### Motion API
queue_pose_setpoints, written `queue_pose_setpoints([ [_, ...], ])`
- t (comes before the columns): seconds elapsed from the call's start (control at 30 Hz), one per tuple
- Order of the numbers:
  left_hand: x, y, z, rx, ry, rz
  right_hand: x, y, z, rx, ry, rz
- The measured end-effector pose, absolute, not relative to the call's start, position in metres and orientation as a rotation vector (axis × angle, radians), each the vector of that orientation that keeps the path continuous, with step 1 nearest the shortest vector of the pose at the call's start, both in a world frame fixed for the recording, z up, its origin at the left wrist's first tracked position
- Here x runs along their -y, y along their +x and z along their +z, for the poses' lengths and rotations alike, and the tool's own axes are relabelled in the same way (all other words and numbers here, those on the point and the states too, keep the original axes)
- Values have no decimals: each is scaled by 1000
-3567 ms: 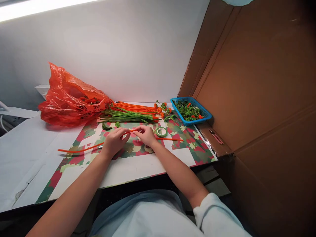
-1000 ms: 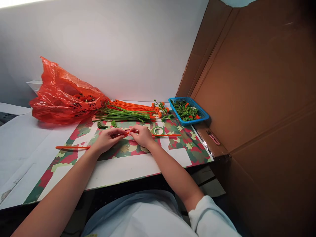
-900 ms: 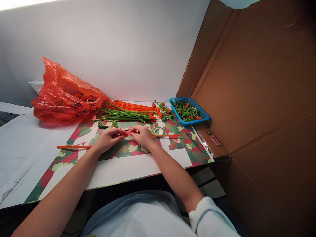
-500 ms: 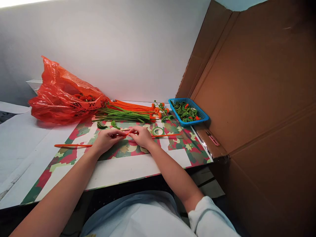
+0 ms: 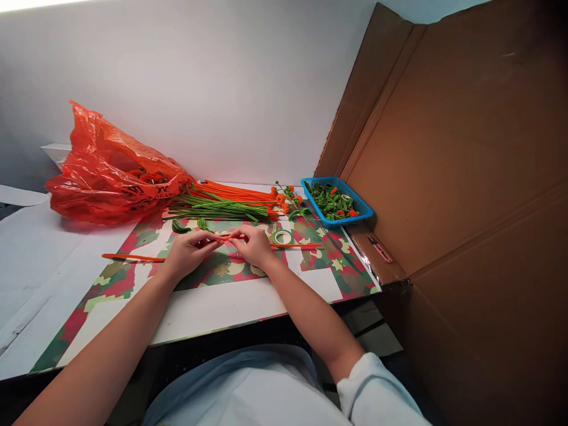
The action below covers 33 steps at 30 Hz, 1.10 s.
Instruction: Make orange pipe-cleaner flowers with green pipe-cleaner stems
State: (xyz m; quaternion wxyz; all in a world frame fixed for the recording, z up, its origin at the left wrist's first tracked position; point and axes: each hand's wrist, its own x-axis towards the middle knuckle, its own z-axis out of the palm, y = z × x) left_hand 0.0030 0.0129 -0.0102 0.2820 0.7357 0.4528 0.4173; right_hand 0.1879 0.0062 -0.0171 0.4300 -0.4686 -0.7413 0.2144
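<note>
Near the middle of the table, my left hand [image 5: 189, 251] and my right hand [image 5: 255, 244] meet with fingertips pinched on an orange pipe cleaner [image 5: 133, 258]. Orange ends stick out past both hands, left and right; whether they are one piece or several I cannot tell. The spot between the fingertips is partly hidden. Just behind my right hand lies a roll of green-and-white tape [image 5: 274, 238]. Two green fuzzy leaves, a dark one [image 5: 180, 226] and a lighter one [image 5: 203, 224], rest behind my left hand.
Behind lie green pipe cleaners [image 5: 222, 208] and orange ones [image 5: 231, 190]. A red plastic bag [image 5: 110, 177] stands at left. At right are a stem with orange flowers [image 5: 284, 199], a blue basket [image 5: 339, 223] of leaves, a pink cutter [image 5: 381, 251] and a cardboard wall [image 5: 465, 148].
Both hands stay pinched at nearly the same place, with small finger movements. The orange ends have shifted slightly, and the whole view has moved a little.
</note>
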Motion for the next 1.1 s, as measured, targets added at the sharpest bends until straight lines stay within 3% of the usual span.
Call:
queue_pose_setpoints([
  [0.37, -10, 3, -5, -1260, 1765, 974, -4, 192, -8, 2144, -1138, 247],
  [0.73, -11, 3, -3, -1261, 2304, 1050, 2, 199, 2, 2081, -1253, 517],
  [1.1, -17, -2, -7, -1200, 2489, 1036, -4, 196, -6, 2067, -1321, 385],
])
